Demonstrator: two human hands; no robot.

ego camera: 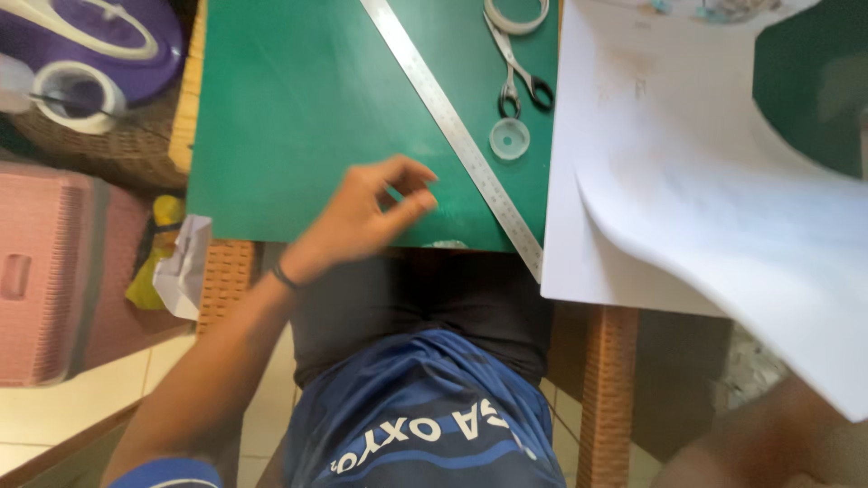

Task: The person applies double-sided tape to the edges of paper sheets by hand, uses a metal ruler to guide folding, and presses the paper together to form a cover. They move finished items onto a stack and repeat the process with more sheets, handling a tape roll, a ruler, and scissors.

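The left hand (371, 212), fingers loosely curled and holding nothing, rested on the flat green cutting mat (298, 117); the long steel ruler (457, 136) lay at its two o'clock.

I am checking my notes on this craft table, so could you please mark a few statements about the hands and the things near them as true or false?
1. The left hand rests on the green mat. True.
2. The metal ruler lies straight along the mat's near edge. False: it lies diagonally across the mat.
3. The scissors are held in the left hand. False: they lie on the mat beside the ruler, untouched.
4. A large white sheet curls up at the right. True.
5. A small clear round lid lies just below the scissors' handles. True.
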